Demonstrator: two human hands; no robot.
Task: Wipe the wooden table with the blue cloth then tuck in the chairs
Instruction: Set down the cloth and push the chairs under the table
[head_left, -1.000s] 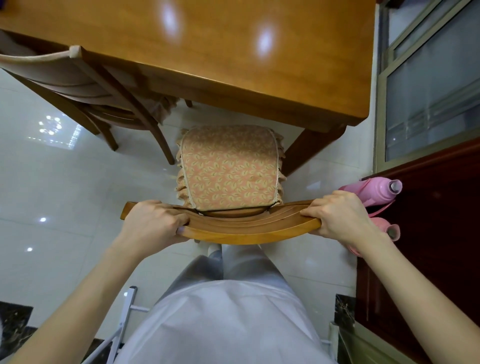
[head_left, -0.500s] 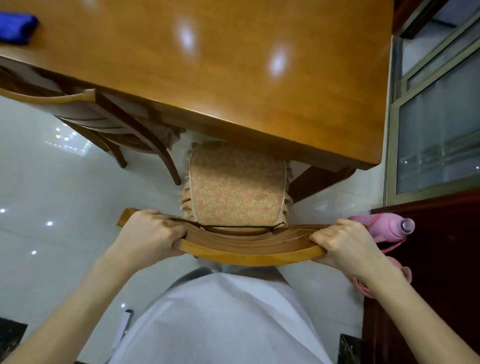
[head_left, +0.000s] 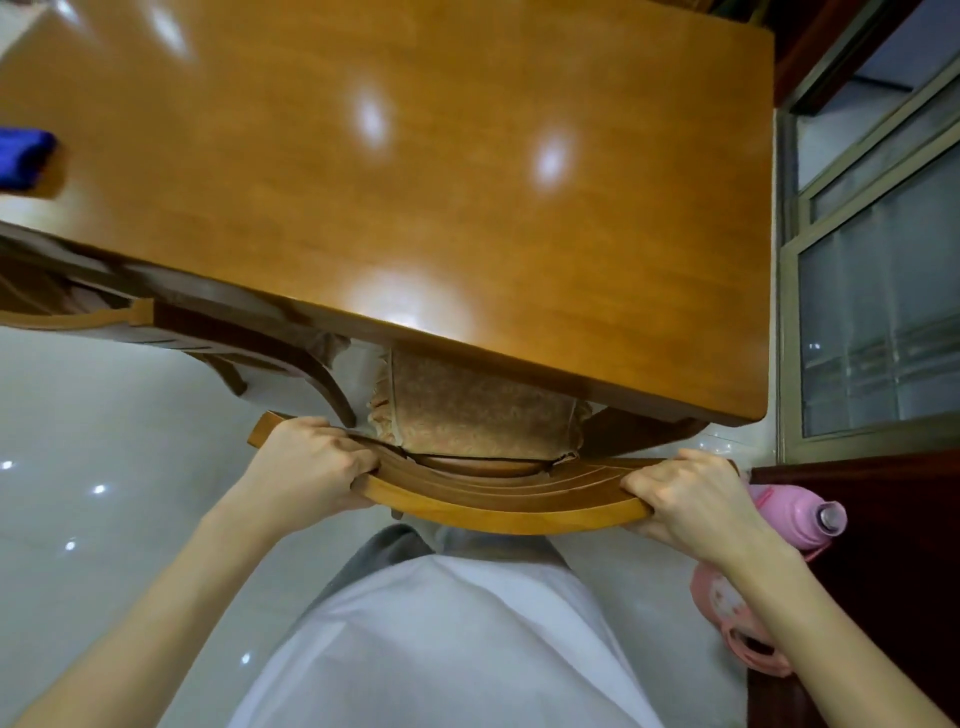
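Chair backrest (head_left: 498, 512) — left hand (head_left: 306, 462) and right hand (head_left: 691, 499) both grip its ends, fingers curled round.

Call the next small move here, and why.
Probably push the chair forward under the table. The left hand and right hand grip its top rail, and the seat cushion is only partly beneath the table edge, so it is not yet tucked in.

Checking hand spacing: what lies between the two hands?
Head view: a bare stretch of the curved chair back runs from left hand to right hand.
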